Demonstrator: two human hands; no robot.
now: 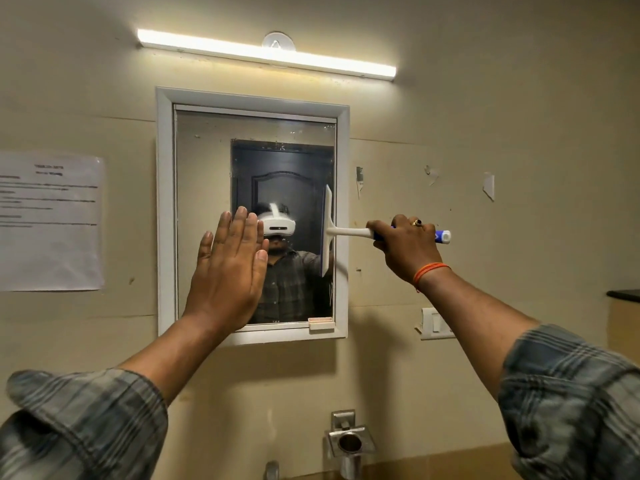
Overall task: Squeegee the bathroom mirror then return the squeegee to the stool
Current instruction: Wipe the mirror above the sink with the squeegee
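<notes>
A white-framed mirror [204,168] hangs on the beige wall. My right hand [407,249] grips the blue-and-white handle of a squeegee [346,232]. Its white blade stands upright against the glass at the mirror's right edge. My left hand [227,271] is raised flat with fingers together, palm toward the lower left part of the mirror; it holds nothing. The stool is not in view.
A tube light [266,53] glows above the mirror. A printed sheet [52,220] is taped to the wall at left. A switch plate [434,323] sits right of the mirror. A steel cup holder [349,445] and a tap [272,471] lie below.
</notes>
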